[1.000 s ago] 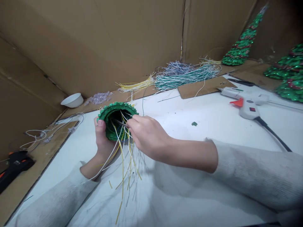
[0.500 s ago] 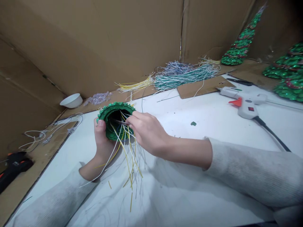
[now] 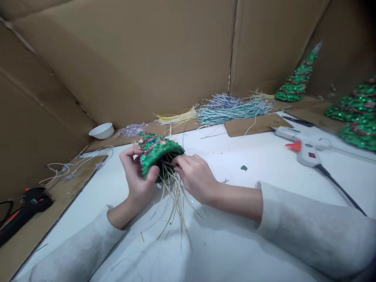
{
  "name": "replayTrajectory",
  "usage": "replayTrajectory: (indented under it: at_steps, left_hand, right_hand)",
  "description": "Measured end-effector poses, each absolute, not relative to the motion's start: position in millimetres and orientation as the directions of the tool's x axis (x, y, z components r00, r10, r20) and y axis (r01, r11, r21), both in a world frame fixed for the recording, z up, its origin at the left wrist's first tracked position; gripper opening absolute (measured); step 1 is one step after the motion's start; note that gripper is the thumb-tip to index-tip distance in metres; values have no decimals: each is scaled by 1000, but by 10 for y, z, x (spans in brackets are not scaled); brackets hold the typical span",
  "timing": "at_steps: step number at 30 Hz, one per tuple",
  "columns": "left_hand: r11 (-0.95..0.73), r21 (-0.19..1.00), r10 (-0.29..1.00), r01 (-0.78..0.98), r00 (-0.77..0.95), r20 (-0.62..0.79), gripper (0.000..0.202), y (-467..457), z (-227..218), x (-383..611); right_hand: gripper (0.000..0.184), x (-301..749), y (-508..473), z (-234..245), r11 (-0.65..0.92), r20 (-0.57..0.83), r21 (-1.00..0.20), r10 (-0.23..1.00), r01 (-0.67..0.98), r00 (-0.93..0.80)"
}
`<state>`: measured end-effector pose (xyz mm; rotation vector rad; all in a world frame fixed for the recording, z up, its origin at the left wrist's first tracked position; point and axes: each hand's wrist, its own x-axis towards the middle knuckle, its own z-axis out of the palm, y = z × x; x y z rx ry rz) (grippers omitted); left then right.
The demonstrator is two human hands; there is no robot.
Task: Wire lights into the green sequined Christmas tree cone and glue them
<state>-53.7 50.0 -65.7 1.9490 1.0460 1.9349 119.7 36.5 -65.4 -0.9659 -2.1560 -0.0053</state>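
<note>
A small green Christmas tree [image 3: 155, 149], trimmed with red garland, lies tilted so that its hollow base faces down and to the right. My left hand [image 3: 139, 178] is wrapped round its side, thumb at the rim. White and yellow wires [image 3: 176, 199] spill out of the opening and hang toward the white tabletop. At the mouth of the base is my right hand [image 3: 195, 174], fingers pinched on a thin dark tool [image 3: 168, 163] that reaches inside among the wires. The tool's tip is hidden within the tree, and its exact kind cannot be made out.
Wire bundles [image 3: 232, 111] lie along the back near a white bowl [image 3: 102, 131]. At right is a white glue gun [image 3: 307, 152], with finished trees [image 3: 296, 82] behind. A black-and-orange tool [image 3: 29, 203] lies left. Cardboard walls [image 3: 147, 58] enclose the table.
The tree has turned from its base facing me to showing its decorated side, opening lower and rightward. Both hands have shifted right and down with it. The camera view has tilted up slightly.
</note>
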Motion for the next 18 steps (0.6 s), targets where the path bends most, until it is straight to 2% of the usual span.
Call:
replayTrajectory:
  at_steps: [3,5,9,13,18]
  left_hand:
    - [-840,329,393,430,66,917,64,513,-576,-573]
    - [-851,205,304,484,135,943,71,503,-535,-581]
    - [-839,56,200,542,209,957,79,450,-484,-566]
    - [-814,-87,80,574,260,962,78,390,-438,-531]
    - [-770,-182,-9,611,275,961,66,323,-377,-484]
  right_hand:
    - [15,1196,410,-763,761,746,-254,547,598,-379]
    - [19,1184,432,-808,778,805,-222,486,587,-340]
    - [18,1169,451,-870,794,842,-189,434,578,-321]
    - [13,1191,456,-939,809,843,-196,428,554,-326]
    - [14,1194,493,-1119,784,761,-386,569,487,-312]
